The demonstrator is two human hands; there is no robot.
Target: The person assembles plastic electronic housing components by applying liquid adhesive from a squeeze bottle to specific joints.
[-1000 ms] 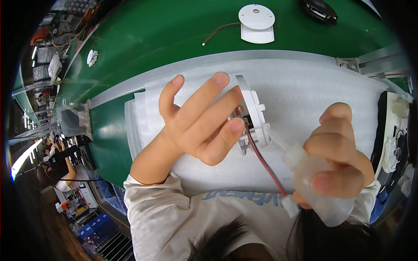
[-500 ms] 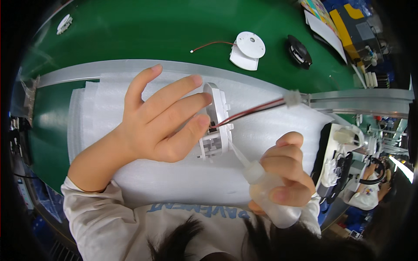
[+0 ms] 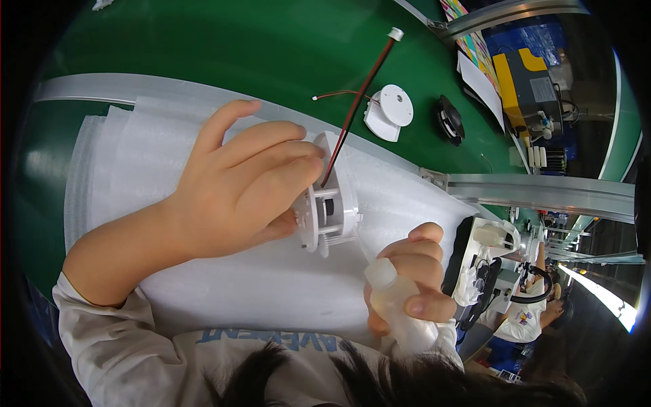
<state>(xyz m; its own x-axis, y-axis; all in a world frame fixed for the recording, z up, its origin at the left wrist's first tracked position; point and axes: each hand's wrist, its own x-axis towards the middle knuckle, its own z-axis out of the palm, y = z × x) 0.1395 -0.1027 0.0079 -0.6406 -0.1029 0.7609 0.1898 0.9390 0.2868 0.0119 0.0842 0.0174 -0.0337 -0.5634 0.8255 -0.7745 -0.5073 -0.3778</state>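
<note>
My left hand grips a white plastic housing by its left side, the fingers curled over its upper edge. Small posts and an opening with something dark inside show on the housing. Out of it rises a red and black wire pair, ending in a white connector. My right hand is closed round a translucent squeeze bottle with a thin tapered nozzle. The nozzle points up-left at the lower right edge of the housing; whether its tip touches I cannot tell.
White foam sheeting lies under my hands on a green table, bordered by a metal rail. Beyond the rail are a white round-topped part, a black speaker-like disc and a yellow-grey machine. Another person sits at right.
The housing has turned in my left hand, so its wires now point up and away rather than right. The bottle stays close to it. My view has shifted towards the right.
</note>
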